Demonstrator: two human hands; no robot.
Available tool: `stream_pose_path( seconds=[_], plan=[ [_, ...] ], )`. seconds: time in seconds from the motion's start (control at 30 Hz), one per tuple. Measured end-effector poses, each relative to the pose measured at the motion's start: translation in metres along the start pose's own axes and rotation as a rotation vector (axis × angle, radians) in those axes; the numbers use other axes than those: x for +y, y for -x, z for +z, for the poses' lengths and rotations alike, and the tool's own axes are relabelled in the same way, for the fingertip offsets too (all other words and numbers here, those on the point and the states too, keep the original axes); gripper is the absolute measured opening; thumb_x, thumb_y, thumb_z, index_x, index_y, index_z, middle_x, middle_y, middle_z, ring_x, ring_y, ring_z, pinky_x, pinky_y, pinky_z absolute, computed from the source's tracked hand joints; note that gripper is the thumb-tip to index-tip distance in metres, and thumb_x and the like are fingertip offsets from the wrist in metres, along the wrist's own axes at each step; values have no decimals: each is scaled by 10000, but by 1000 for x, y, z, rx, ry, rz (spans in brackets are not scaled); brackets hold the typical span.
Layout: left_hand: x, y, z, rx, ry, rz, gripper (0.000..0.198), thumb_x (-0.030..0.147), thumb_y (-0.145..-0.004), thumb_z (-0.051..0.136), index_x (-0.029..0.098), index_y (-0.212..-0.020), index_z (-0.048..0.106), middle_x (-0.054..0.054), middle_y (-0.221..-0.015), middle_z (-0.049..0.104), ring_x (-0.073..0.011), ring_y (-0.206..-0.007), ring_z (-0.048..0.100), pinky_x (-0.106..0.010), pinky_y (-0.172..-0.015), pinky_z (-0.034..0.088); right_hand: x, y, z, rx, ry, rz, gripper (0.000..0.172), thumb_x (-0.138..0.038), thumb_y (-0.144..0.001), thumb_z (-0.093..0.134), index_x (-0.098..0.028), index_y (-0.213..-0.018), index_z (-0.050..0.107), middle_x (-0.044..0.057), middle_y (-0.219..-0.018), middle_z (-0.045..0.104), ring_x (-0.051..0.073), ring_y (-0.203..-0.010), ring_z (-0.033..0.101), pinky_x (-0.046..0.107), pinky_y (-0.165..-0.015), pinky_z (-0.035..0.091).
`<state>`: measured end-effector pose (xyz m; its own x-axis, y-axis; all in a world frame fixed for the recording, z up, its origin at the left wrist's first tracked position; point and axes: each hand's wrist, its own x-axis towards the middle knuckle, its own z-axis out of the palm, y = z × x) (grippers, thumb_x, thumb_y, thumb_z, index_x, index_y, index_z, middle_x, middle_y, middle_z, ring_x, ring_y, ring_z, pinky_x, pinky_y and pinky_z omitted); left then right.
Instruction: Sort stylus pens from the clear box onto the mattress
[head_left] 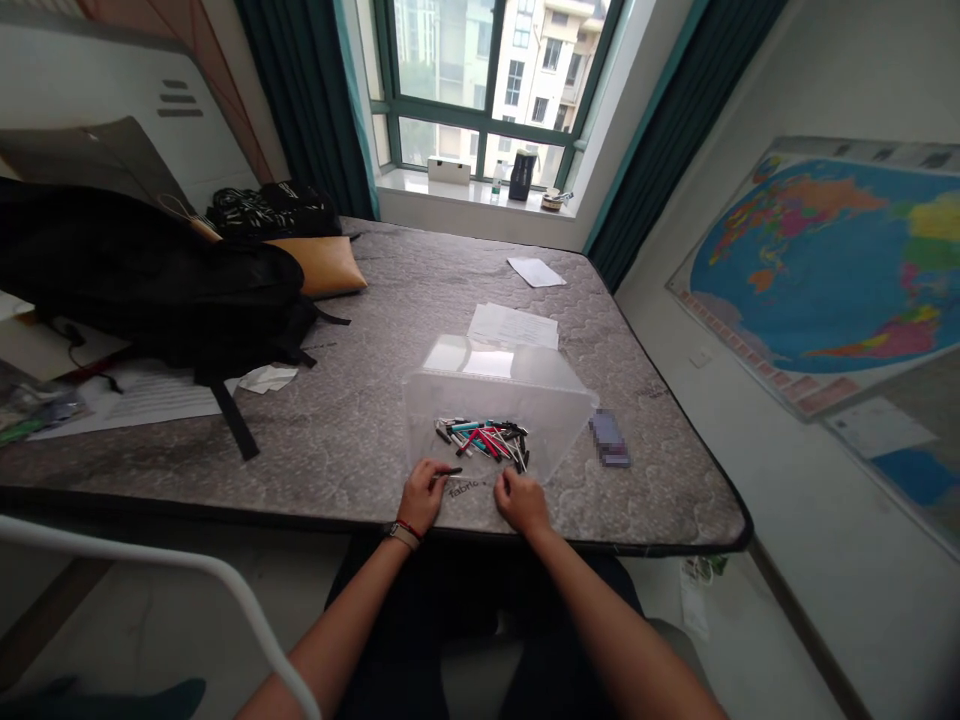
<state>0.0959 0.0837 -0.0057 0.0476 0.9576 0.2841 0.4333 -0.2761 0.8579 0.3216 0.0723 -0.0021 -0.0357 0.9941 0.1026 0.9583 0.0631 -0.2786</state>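
My left hand [422,496] is closed in a pinch on a thin, dark pen [451,471], just above the front part of the mattress. To its right, my right hand [523,500] has its fingers pressed together; what they hold, if anything, is too small to make out. A clear plastic box [562,405] stands right in front of both hands. Behind its see-through wall lies a jumbled pile of pens [486,438] in black, red, blue and white. The word "fabric" is printed on the mattress between my hands.
The grey mattress [390,330] ends at a dark edge near my lap. A phone [610,440] lies right of the box, paper sheets [512,325] behind it. At the left rest a black backpack [150,280] and a tan pouch [326,266]. A white rail [187,562] curves at lower left.
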Motion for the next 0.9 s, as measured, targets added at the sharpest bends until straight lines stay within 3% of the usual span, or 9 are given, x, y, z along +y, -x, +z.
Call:
stream_pose_path(
  seconds=[0.17,0.27,0.33,0.53,0.67,0.9],
  plan=[
    [1,6,6,29,-138,95,341,122,-900,422,237,-1169,598,-67,-1141,587,-191,-1094,570,-366,-987,467,-3,0,-2,-1,8,-2,269,-333,-936,420,-186,-847,626,39,-681,648,129,-572,535,265,-554,216],
    [-1,7,9,-1,-177,104,501,106,-906,385,259,-1381,431,-66,-1154,596,-187,-1086,573,-355,-983,462,-4,1,-2,8,5,-5,272,-333,-939,415,-188,-850,627,36,-682,645,131,-580,534,262,-558,219],
    [-1,8,10,-12,-260,105,564,91,-891,385,269,-1426,379,-72,-1157,594,-200,-1077,566,-360,-969,459,-7,3,-3,20,-4,25,284,-332,-947,405,-188,-851,630,35,-677,642,134,-584,535,262,-561,222],
    [2,10,10,60,-534,66,491,61,-827,446,258,-1262,562,-94,-1131,578,-259,-1045,515,-391,-902,435,-13,11,-8,-1,-66,42,281,-345,-942,428,-189,-824,630,31,-716,659,136,-642,567,246,-586,268],
    [2,10,11,62,-533,65,422,59,-820,455,248,-1169,598,-97,-1124,577,-265,-1035,505,-388,-879,422,-13,5,-19,-68,-226,13,280,-346,-927,441,-193,-785,628,21,-699,659,146,-652,578,229,-604,328],
    [0,10,12,55,-555,62,412,56,-823,447,247,-1152,604,-95,-1130,582,-263,-1024,509,-386,-854,422,-22,-23,-42,-16,-336,-71,321,-380,-930,417,-187,-805,642,20,-673,641,149,-619,563,236,-599,357]
  ],
)
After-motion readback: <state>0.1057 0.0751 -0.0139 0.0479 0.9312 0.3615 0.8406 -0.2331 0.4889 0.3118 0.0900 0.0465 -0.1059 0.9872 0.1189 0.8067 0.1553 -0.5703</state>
